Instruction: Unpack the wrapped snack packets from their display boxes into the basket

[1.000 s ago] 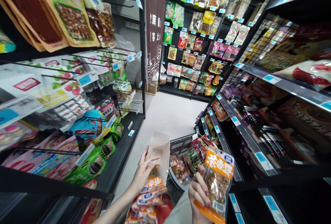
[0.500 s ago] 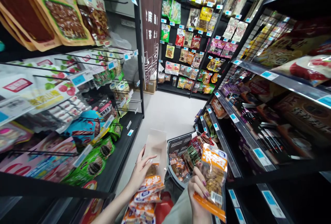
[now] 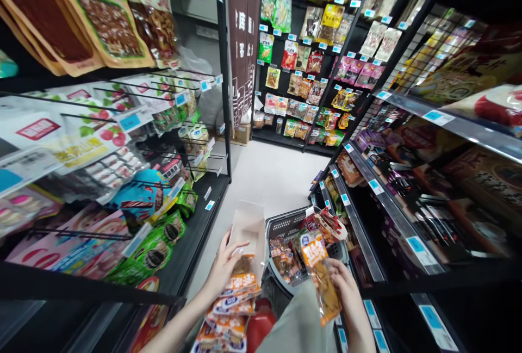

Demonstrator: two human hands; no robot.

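Observation:
My left hand grips a long white carton by its side, fingers reaching over the rim. Orange and white snack packets lie stacked in the lower part of the carton. In my right hand is a single orange-topped snack packet with a clear window showing brown food. That packet is tilted, its top end over the near part of a grey shopping basket. Inside the basket are several more small packets and a red and white bag.
Shelves with hanging snack bags run along the left. Another shelf unit with boxes and bags lines the right. A rack of bagged snacks closes off the far end of the pale floor. Something red is below the carton.
My right hand has moved to the packet's right side, and the packet has turned and shifted left over the basket. The left hand and carton look much the same. The view has shifted slightly.

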